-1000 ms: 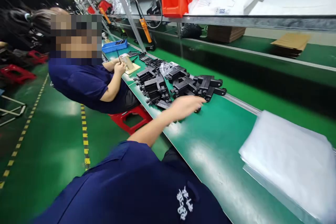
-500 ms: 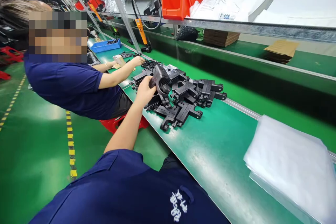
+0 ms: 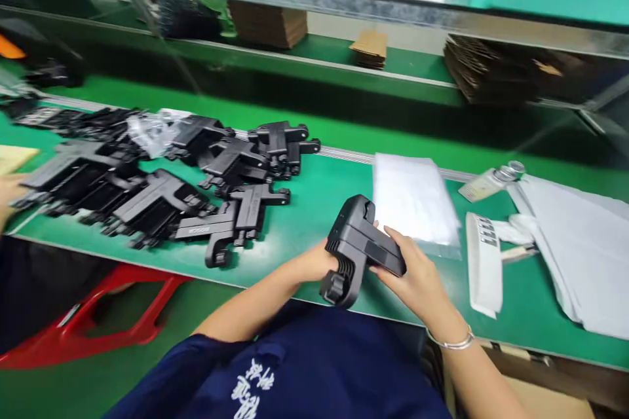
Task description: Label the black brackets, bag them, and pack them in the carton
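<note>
A black plastic clamp bracket (image 3: 354, 236) with a ribbed jaw and a knob is held between both hands, over the near edge of the green bench. My left hand (image 3: 318, 263) is closed around its jaw side, the fingers partly hidden behind it. On the other end, my right hand (image 3: 415, 275) grips the flat arm between thumb and fingers; a bracelet circles that wrist. Several similar black clamp brackets (image 3: 253, 206) lie piled to the left. Just beyond the hands is a stack of clear plastic bags (image 3: 410, 193).
On the right lie a white tool (image 3: 484, 265), a small bottle (image 3: 484, 184) and white sheets (image 3: 584, 242). A shelf (image 3: 344, 6) spans the back, with cardboard stacks (image 3: 268, 23) beneath. Another person's hand (image 3: 8, 193) and a red stool (image 3: 98, 314) are at left.
The view has swung right. My left hand has brought the clamp bracket from above the pile to in front of my body, and my right hand has come into view gripping it too.
</note>
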The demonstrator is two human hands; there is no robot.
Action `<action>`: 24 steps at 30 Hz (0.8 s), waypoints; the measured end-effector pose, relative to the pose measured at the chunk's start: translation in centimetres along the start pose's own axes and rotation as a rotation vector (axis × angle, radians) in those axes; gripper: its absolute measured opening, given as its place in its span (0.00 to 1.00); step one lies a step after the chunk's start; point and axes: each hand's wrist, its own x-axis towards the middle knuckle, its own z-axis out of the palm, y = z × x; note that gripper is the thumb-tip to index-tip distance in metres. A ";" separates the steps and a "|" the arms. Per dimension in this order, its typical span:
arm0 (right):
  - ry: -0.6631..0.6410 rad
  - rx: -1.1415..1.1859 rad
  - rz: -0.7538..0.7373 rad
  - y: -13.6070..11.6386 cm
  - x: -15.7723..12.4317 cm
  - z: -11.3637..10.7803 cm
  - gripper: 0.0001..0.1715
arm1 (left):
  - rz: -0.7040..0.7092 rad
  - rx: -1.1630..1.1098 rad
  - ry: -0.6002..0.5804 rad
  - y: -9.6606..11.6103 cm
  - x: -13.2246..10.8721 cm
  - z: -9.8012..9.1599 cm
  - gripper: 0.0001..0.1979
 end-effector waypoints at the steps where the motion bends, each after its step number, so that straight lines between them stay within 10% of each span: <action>1: 0.011 -0.039 0.003 0.5 -0.8 -0.1 0.38 | -0.045 -0.038 -0.068 0.1 0.0 -0.6 0.31; 4: 0.008 -0.238 -0.024 1.3 -3.3 -0.7 0.38 | -0.184 -0.095 -0.205 0.1 0.4 -1.6 0.32; 8: -0.059 -0.244 0.001 1.4 -5.1 -1.5 0.35 | -0.121 0.211 -0.047 -0.9 1.1 -0.4 0.33; 17: -0.042 1.041 0.729 4.3 -6.0 -0.6 0.23 | 0.052 0.614 0.006 -0.5 -0.4 -0.3 0.35; 24: 0.143 0.387 0.199 4.0 -6.6 -1.0 0.13 | -0.191 0.091 0.160 -1.4 0.4 1.0 0.32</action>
